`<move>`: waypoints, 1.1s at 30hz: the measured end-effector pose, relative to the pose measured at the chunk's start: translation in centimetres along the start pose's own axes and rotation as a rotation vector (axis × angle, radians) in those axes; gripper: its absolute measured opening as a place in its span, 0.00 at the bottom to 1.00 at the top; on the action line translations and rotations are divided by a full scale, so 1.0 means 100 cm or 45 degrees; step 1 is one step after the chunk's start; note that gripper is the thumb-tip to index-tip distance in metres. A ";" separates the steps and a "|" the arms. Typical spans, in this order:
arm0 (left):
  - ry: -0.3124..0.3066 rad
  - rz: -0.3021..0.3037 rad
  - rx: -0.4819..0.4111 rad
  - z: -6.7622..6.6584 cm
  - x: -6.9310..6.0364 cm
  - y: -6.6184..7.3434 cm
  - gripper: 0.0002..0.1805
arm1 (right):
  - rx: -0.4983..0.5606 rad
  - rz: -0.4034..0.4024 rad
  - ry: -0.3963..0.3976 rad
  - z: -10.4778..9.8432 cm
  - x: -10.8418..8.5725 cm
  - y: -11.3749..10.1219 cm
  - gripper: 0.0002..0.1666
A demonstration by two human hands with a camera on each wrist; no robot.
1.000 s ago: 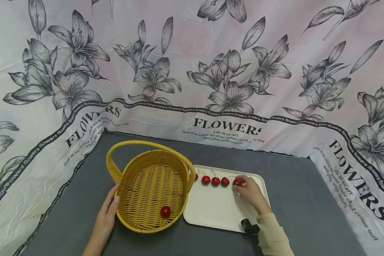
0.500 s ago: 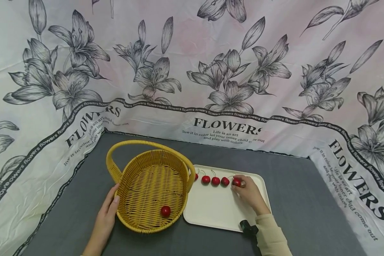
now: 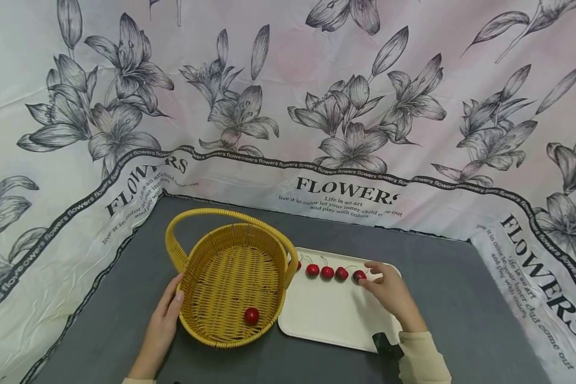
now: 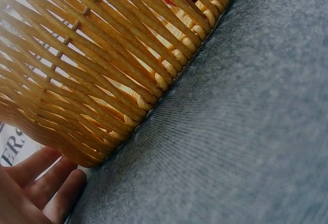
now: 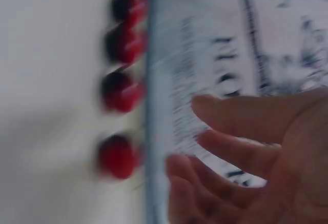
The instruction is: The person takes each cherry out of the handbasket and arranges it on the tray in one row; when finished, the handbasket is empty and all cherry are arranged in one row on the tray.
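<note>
My left hand [image 3: 165, 312] rests against the outer left side of a yellow wicker basket [image 3: 194, 320] with a tall handle. In the left wrist view, its fingers [image 4: 38, 175] touch the woven wall at the lower corner. One red cherry [image 3: 252, 316] lies inside the basket. Along the back of a cream tray [image 3: 326, 320] runs a row of several cherries with stems, the leftmost partly hidden by the basket. Beside the rightmost cherry [image 3: 359, 276] is my right hand [image 3: 391, 290], fingers spread; the right wrist view shows them apart from that cherry [image 5: 119, 156], holding nothing.
The basket stands on a grey cloth-covered table [image 3: 461, 298], its right side overlapping the tray's left edge. A flower-printed curtain [image 3: 278, 128] closes off the back and both sides. A black wrist camera [image 3: 388, 345] sits at my right sleeve.
My right hand has let go of the rightmost cherry, which stays at the end of the row, and moved slightly right with fingers parted. The head view has shifted a little. My left hand stays at the basket.
</note>
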State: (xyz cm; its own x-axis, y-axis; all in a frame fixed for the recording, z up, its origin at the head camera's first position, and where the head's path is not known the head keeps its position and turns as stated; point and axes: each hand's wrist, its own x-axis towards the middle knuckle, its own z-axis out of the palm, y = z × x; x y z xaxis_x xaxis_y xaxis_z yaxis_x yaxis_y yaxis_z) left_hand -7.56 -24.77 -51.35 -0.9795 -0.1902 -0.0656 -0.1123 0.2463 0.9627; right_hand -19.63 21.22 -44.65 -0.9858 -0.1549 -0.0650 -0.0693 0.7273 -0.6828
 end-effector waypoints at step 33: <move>0.030 0.059 0.005 0.001 -0.001 -0.006 0.26 | -0.516 -0.318 -1.171 0.147 0.040 -0.205 0.29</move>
State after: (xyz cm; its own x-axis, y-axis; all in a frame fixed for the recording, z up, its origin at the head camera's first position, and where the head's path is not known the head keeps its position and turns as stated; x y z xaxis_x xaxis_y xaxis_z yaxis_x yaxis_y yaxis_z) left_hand -7.41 -24.78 -51.95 -0.9795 -0.2007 -0.0151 -0.0679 0.2589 0.9635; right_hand -19.95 -4.09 -41.60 -0.4504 -0.6591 -0.6023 -0.4699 0.7486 -0.4678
